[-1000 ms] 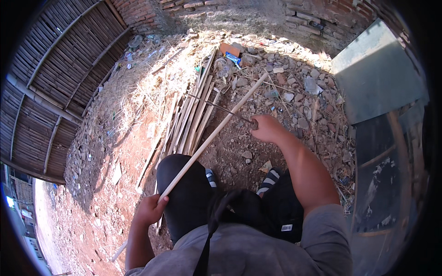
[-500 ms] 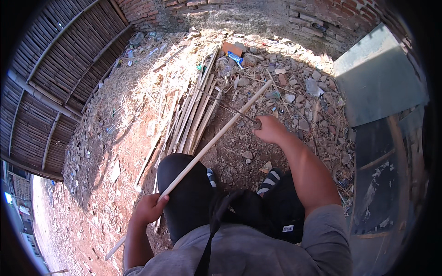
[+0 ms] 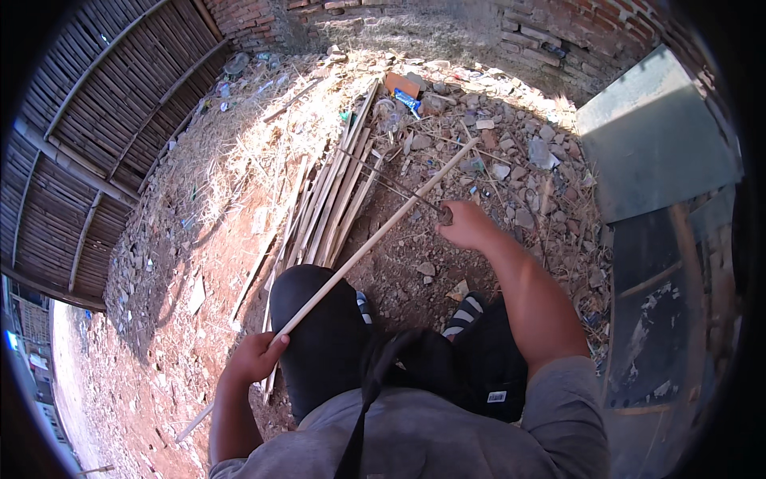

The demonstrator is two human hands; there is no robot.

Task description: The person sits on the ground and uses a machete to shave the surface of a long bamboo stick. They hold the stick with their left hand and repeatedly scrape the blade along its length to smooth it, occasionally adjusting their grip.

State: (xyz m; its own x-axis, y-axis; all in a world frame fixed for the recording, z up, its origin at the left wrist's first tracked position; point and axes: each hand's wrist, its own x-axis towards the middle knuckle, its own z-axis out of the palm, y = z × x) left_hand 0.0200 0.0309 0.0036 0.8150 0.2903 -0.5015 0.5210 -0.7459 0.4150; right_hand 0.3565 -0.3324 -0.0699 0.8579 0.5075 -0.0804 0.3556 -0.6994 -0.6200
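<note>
A long pale wooden stick [image 3: 375, 238] runs slantwise across my left knee, from near the lower left up toward the rubble. My left hand [image 3: 257, 357] is wrapped round its lower part, beside the knee. In my right hand [image 3: 461, 226], closed on the handle, is a tool with a long thin dark blade [image 3: 391, 179]. The blade points up and left and crosses the stick on its upper part. Seen nearly edge-on, the tool does not show its exact kind. Beyond the knee lies a pile of split wooden strips [image 3: 339, 195].
Stones and litter [image 3: 519, 172] cover the ground ahead and right, with a blue wrapper [image 3: 408, 102] among them. A brick wall [image 3: 447, 36] closes the back. A bamboo panel [image 3: 96, 104] stands at left. Grey-green sheeting [image 3: 654, 136] leans at right.
The stick's far end has moved slightly to the right, and my left hand slightly left and up. My right hand and its blade have hardly moved, still crossing the stick.
</note>
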